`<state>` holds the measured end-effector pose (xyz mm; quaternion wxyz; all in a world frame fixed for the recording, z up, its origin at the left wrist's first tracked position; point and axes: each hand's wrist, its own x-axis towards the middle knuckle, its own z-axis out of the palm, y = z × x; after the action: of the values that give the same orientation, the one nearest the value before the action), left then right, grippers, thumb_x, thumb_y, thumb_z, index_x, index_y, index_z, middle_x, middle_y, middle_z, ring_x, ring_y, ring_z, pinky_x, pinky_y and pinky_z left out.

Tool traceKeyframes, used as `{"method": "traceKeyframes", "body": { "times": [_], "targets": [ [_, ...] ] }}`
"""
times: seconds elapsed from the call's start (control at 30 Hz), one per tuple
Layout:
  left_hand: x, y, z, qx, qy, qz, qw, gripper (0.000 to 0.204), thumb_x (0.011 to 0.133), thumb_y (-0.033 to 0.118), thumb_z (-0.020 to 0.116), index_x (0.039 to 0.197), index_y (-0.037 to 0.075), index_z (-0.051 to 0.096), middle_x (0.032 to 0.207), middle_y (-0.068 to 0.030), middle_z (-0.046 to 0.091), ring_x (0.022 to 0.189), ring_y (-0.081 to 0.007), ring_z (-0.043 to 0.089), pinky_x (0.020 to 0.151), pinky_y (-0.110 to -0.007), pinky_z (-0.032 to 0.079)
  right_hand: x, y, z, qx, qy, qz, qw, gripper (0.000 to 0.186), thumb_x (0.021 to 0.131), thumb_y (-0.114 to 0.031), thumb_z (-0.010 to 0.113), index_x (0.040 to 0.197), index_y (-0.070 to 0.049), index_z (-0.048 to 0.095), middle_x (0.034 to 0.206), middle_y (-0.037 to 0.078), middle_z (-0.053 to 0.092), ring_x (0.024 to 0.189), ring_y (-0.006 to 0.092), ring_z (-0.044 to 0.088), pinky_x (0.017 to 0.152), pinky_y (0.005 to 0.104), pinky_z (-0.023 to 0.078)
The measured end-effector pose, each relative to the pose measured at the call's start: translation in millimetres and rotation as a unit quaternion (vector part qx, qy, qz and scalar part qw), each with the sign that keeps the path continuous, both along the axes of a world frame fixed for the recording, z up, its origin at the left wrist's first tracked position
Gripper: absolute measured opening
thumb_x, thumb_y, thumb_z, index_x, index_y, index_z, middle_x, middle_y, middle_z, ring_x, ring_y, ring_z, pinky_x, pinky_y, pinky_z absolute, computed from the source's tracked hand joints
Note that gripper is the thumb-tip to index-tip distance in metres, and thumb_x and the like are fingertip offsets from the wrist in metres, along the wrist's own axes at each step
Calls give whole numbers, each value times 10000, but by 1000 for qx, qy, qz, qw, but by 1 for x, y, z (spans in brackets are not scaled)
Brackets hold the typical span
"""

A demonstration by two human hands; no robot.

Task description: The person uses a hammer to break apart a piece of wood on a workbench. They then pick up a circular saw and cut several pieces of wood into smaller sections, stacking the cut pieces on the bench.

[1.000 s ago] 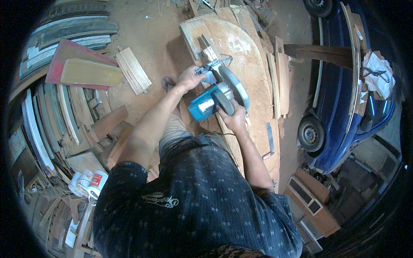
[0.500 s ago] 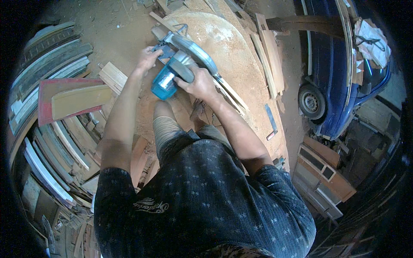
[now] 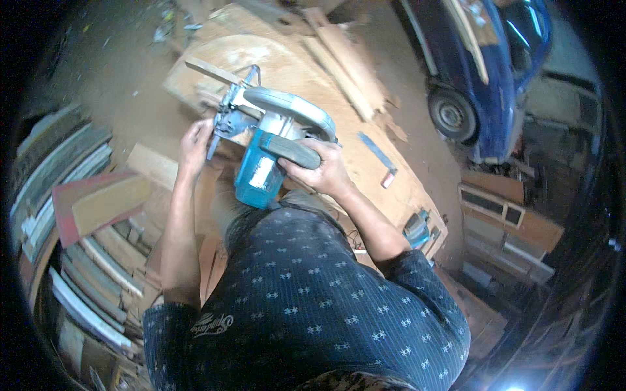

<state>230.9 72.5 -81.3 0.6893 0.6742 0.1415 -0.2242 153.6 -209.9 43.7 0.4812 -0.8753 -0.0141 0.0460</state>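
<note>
A circular saw with a teal motor housing [image 3: 255, 174] and a grey blade guard [image 3: 293, 107] is in front of my body, over the near left side of a plywood sheet [image 3: 352, 182]. My right hand [image 3: 323, 168] is wrapped round its dark rear handle [image 3: 292, 151]. At the left edge of the saw's metal base [image 3: 228, 122], my left hand [image 3: 195, 146] has curled fingers; what they grip is hidden. A narrow wooden strip [image 3: 210, 70] sticks out past the front of the saw. The blade's lower part is out of sight.
A try square [image 3: 377, 153] lies on the plywood, and another teal power tool [image 3: 416, 229] stands near its right corner. Loose boards [image 3: 342, 78] lie beyond. A blue vehicle [image 3: 486, 124] is at right; stacked timber [image 3: 72, 169] and a red-edged panel [image 3: 98, 205] are at left.
The saw and both hands have come nearer my body, the left hand shifting left as well. The view has turned, showing the second power tool more fully.
</note>
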Motion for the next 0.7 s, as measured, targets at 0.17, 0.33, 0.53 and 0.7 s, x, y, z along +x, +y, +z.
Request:
{"method": "traceKeyframes", "body": {
  "times": [0.17, 0.33, 0.53, 0.7],
  "targets": [
    [-63, -113, -79, 3, 137, 24, 990, 852, 924, 631, 652, 1480, 16, 456, 1342, -120, 583, 1114, -218, 586, 880, -363, 520, -62, -152, 86, 127, 183, -83, 971, 536, 868, -362, 761, 1254, -10, 640, 996, 61, 689, 808, 126, 626, 748, 291, 522],
    [-66, -230, -138, -49, 283, 137, 948, 1119, 825, 696, 719, 1518, -86, 318, 1538, -266, 410, 1415, -399, 420, 1120, -637, 372, -139, -272, 99, 180, 211, -242, 930, 528, 1039, -314, 552, 1486, -48, 461, 1127, 99, 670, 715, 138, 591, 604, 280, 530],
    [-51, -267, -159, 210, 203, 127, 948, 727, 847, 353, 762, 1306, -150, 508, 1268, -290, 660, 1150, -367, 677, 971, -398, 539, -204, -399, 1, -279, 93, -56, 954, 535, 988, -319, 602, 1378, 46, 575, 1301, 315, 629, 1275, 416, 591, 1084, 433, 446],
    [-52, -254, -97, 349, 142, 62, 924, 565, 868, 451, 624, 1096, -57, 718, 1152, -262, 715, 1129, -381, 688, 943, -426, 544, -274, -464, -138, -424, 321, 22, 847, 421, 947, -392, 603, 1183, -53, 689, 1065, 309, 693, 1028, 443, 682, 910, 520, 548]
  ]
}}
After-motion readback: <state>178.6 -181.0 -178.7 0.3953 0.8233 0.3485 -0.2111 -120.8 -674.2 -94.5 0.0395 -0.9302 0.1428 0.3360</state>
